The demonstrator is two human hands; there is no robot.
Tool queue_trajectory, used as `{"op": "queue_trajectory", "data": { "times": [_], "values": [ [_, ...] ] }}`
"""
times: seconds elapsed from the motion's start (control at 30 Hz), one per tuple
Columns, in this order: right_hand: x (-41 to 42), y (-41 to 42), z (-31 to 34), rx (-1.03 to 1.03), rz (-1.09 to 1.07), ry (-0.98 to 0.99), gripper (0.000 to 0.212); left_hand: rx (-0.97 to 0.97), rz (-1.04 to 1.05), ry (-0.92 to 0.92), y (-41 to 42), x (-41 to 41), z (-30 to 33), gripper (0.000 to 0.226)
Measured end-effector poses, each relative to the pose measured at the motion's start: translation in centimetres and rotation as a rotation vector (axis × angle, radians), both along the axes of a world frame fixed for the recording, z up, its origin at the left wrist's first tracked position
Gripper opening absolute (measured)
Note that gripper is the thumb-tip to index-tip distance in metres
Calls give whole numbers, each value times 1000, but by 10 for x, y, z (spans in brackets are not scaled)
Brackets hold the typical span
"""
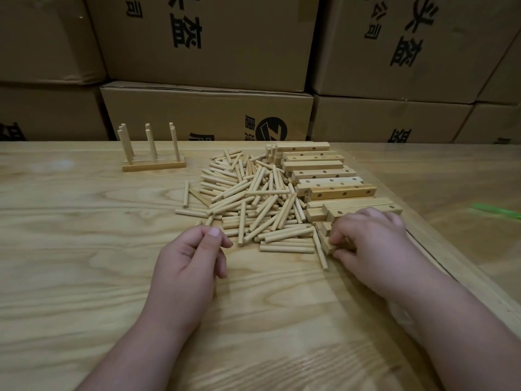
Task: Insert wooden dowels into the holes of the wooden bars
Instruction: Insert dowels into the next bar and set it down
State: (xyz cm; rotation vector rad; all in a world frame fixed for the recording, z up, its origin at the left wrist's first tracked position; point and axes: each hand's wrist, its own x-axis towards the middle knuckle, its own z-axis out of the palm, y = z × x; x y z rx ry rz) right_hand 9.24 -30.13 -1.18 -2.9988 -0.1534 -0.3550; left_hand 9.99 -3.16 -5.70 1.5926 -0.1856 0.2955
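Wooden table (84, 249), left hand (191, 255) fingers loosely curled, empty, right hand (375, 244) fingers pinching a wooden bar (328, 244)

Bare table (84, 249) left of dowel pile (253, 198).

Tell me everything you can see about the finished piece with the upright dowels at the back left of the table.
The finished piece is pale wood: flat bars lying on the table, with round dowels standing upright from them in three groups, leaning slightly. It sits apart from the loose dowel pile, in front of the cardboard boxes. Neither hand touches it.
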Motion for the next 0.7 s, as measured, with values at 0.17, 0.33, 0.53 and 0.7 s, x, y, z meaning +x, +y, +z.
{"op": "queue_trajectory", "data": {
  "times": [0.17,0.33,0.53,0.7],
  "values": [
    [-6,6,4,170,109,-170,19,21,-20,-65,-8,-11,5,24],
    [-19,42,9,726,367,-502,20,-91,-183,21,-33,-26,7,22],
    [-26,77,-1,1244,400,-466,24,61,-265,12,-35,-32,10,40],
    [-24,73,-5,1256,366,-358,15,-44,-242,114,-36,-32,12,37]
  ]
}}
